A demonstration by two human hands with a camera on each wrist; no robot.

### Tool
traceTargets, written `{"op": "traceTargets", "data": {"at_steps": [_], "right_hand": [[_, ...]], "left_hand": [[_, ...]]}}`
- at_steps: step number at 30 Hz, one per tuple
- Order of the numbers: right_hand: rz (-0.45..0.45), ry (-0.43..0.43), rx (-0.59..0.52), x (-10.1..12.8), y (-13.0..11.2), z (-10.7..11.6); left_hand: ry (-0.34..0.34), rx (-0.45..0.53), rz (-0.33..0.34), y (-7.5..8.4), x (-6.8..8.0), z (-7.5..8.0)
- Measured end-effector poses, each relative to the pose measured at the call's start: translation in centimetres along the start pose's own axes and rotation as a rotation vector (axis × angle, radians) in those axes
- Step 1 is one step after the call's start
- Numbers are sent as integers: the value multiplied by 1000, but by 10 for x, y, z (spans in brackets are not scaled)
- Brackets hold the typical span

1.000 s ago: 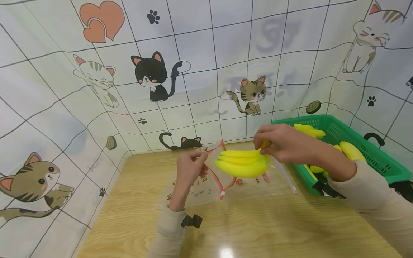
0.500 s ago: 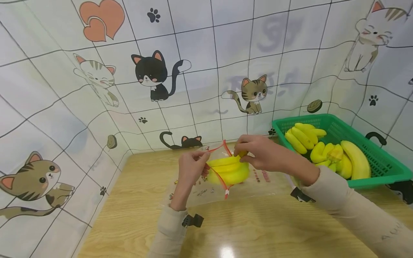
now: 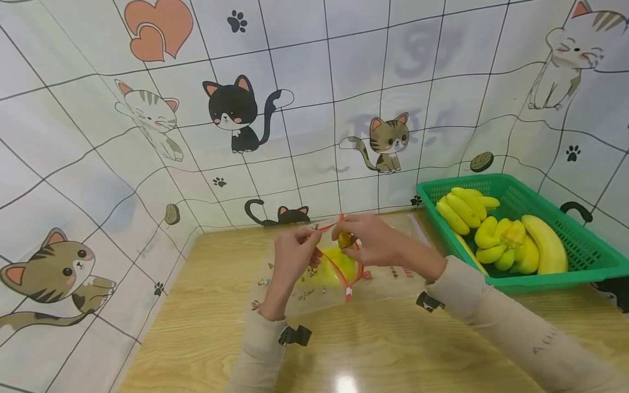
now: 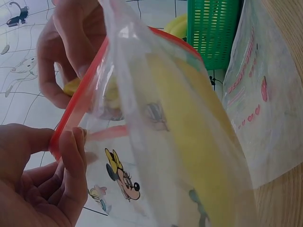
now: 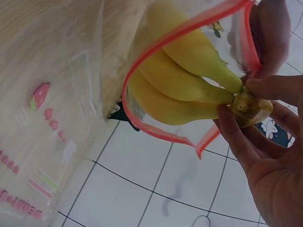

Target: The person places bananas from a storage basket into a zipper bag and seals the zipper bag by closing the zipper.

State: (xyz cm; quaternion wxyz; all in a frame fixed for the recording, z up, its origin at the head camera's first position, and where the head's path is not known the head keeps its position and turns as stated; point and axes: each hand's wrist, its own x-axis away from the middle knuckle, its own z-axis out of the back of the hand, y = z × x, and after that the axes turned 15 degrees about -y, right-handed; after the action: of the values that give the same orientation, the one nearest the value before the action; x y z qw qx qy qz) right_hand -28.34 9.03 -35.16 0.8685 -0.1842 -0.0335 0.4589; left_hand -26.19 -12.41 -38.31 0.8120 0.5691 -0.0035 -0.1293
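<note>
Green basket sits on the worktop at the person's right, against the cat-print wall, holding several loose bananas. A second clear printed bag lies flat on the worktop under the right forearm. Nothing blocks the hands from each other; in the left wrist view the bag film blurs what is inside.

Zip bag with red zip rim is held up just above the worktop, mouth open toward the right. Left hand pinches the rim's near edge between thumb and fingers. Banana bunch lies mostly inside the bag, with the stem end poking out of the mouth. Right hand grips that stem with its fingertips, right at the rim, close to the left hand.
</note>
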Motion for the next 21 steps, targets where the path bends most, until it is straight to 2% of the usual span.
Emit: {"op": "traceTargets", "data": {"at_steps": [5,11,16,21], "right_hand": [[18,-7,-53,-9,2,-13],[26,28,21,-21,5,-26],[45,104,114,-29,3,-37],[13,142,120,-35,-2,-44]], "left_hand": [[-13,-8,-27,-1,0,0],[-24,14,-55,-1,-1,-2],[-22,46,-54,0,-1,-4],[-6,81,-36,1,-1,-5]]}}
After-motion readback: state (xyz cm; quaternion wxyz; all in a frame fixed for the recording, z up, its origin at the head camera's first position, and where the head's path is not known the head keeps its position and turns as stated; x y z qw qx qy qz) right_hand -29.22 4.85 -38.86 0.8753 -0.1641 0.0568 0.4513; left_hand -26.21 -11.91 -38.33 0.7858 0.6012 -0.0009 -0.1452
